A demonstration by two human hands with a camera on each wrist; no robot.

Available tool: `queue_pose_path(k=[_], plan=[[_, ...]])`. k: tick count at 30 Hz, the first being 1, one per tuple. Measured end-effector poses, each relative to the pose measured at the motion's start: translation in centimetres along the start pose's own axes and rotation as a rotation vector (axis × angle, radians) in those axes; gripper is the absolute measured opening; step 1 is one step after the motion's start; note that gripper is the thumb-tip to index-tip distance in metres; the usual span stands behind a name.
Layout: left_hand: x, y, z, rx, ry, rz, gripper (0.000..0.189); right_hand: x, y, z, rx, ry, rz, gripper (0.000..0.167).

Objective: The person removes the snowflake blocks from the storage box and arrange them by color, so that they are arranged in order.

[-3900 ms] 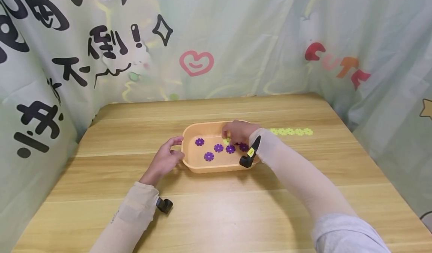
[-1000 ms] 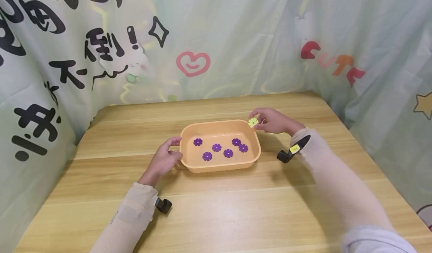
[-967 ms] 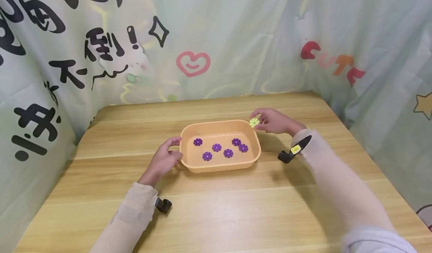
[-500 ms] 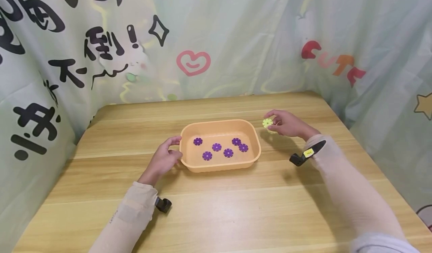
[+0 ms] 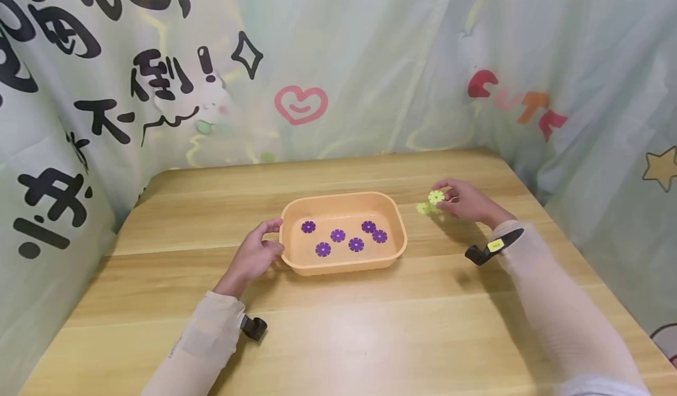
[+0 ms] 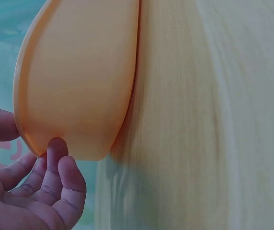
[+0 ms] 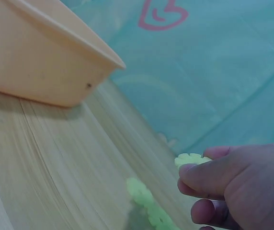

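An orange plastic basin (image 5: 344, 268) stands mid-table, with several purple flower-shaped snowflake discs (image 5: 337, 235) lying flat on its floor. At its left end my left hand (image 5: 254, 259) holds the basin, thumb and fingers against rim and outer wall, as the left wrist view shows close up. Right of the basin, my right hand (image 5: 471, 203) pinches one yellow snowflake disc (image 5: 436, 197) between thumb and fingers. This disc is raised above a row of yellow discs (image 5: 424, 208) on the table. Part of that row is hidden behind the right hand.
The wooden table (image 5: 338, 337) has a printed curtain (image 5: 370, 67) behind it and along both sides. Each wrist wears a small black camera, such as the right wrist's camera (image 5: 478, 255).
My right hand has taken the yellow disc out of the basin and carried it rightward, to over the yellow row. The left hand stays at the basin's left end.
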State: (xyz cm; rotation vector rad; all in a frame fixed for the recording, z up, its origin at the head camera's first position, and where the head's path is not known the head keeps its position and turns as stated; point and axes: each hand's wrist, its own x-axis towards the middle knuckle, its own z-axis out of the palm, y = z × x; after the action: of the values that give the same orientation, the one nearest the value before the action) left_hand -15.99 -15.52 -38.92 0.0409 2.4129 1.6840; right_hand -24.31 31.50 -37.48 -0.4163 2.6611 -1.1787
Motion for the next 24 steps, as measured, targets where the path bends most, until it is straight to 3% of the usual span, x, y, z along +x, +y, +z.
queue_pose_path(k=[12, 24], plan=[[0.4, 0.2, 0.1, -0.01, -0.009, 0.017, 0.061, -1.5, 2.7, -2.0, -0.005, 0.125, 0.099, 0.046], [0.1, -0.3, 0.1, -0.016, -0.001, 0.007, 0.061, -2.5, 5.0, -2.7, -0.066, 0.186, 0.163, 0.047]])
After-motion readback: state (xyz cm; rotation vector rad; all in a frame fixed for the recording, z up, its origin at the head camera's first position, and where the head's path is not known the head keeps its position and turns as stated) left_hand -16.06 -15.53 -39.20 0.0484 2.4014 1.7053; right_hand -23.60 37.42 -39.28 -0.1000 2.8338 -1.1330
